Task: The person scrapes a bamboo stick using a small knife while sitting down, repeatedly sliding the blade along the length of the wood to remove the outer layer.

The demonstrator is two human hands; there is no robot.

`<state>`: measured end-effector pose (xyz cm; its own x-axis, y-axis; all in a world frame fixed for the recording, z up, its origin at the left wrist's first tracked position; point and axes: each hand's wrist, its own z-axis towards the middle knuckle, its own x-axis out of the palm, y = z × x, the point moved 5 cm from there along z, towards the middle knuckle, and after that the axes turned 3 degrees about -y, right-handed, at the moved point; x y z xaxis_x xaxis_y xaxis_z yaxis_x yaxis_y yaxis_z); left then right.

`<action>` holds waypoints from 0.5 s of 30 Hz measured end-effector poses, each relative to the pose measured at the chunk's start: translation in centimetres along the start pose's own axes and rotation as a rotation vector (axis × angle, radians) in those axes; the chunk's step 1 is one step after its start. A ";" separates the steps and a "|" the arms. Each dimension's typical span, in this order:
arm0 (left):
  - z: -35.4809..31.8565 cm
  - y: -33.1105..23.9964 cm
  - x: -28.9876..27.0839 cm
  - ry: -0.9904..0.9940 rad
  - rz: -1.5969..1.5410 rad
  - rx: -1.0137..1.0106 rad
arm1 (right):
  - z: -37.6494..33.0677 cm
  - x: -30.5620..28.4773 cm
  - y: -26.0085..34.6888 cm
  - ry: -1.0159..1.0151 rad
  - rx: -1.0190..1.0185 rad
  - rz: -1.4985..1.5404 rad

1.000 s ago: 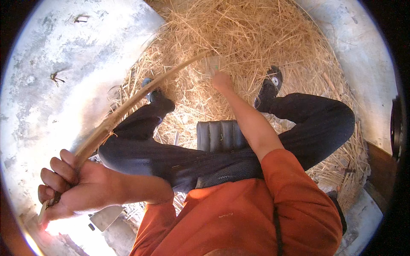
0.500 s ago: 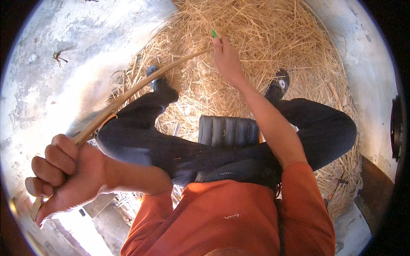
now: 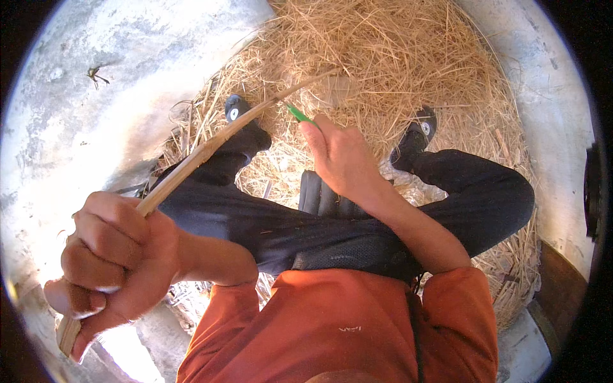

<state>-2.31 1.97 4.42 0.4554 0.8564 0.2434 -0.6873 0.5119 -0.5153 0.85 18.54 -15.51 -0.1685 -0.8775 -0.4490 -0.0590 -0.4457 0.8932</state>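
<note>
A long, tapering wooden stick (image 3: 204, 150) slants across the view from the lower left to a thin tip over the straw. My left hand (image 3: 115, 255) is wrapped in a fist around its thick end, with a short, flat-cut piece poking out below. In my right hand (image 3: 345, 159) is a slim green tool (image 3: 299, 115), its exact kind hidden by the fingers. The tool's front end points at the stick close to its thin part; whether they touch I cannot tell. My right fingers are curled closed.
Loose dry straw (image 3: 396, 51) covers the floor ahead and around my legs. Pale walls (image 3: 128, 127) curve up on both sides. A black ribbed cushion (image 3: 313, 191) lies between my thighs, partly behind my right arm. A brown board (image 3: 559, 287) stands at the lower right.
My right hand has come back toward me from the stick's thin tip, bringing the green tool with it. My left hand and the stick's thick end have shifted slightly right.
</note>
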 end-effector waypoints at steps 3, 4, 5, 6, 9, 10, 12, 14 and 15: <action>-0.1 0.2 0.9 -0.013 -0.041 0.044 | -0.3 -0.6 0.2 0.010 -0.032 -0.017; -0.2 0.3 1.0 -0.021 -0.035 0.051 | -0.4 -0.8 0.4 0.010 -0.056 -0.020; -0.2 0.3 1.1 -0.029 -0.029 0.059 | -0.5 -0.8 0.3 -0.003 -0.068 -0.008; -0.3 0.3 1.1 -0.037 -0.023 0.066 | -0.6 -0.7 0.1 -0.016 -0.079 0.004; 0.0 0.6 1.5 0.058 -0.168 0.027 | -0.5 -0.3 -0.6 -0.026 -0.093 0.016; 0.0 0.6 1.2 0.048 -0.140 0.028 | -0.3 -0.3 -0.7 -0.027 -0.094 0.014; 0.0 0.4 0.6 0.028 -0.085 0.029 | -0.7 -0.4 0.0 -0.018 -0.095 -0.003; -0.2 0.7 1.2 -0.011 -0.100 0.027 | -0.9 -0.3 0.4 -0.015 -0.096 -0.012; -0.2 0.8 1.3 -0.031 -0.108 0.025 | -1.1 -0.1 0.3 -0.014 -0.096 -0.010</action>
<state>-2.13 3.50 4.12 0.5101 0.7979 0.3213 -0.6496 0.6022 -0.4641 1.90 18.35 -15.22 -0.1819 -0.8708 -0.4567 0.0339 -0.4697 0.8822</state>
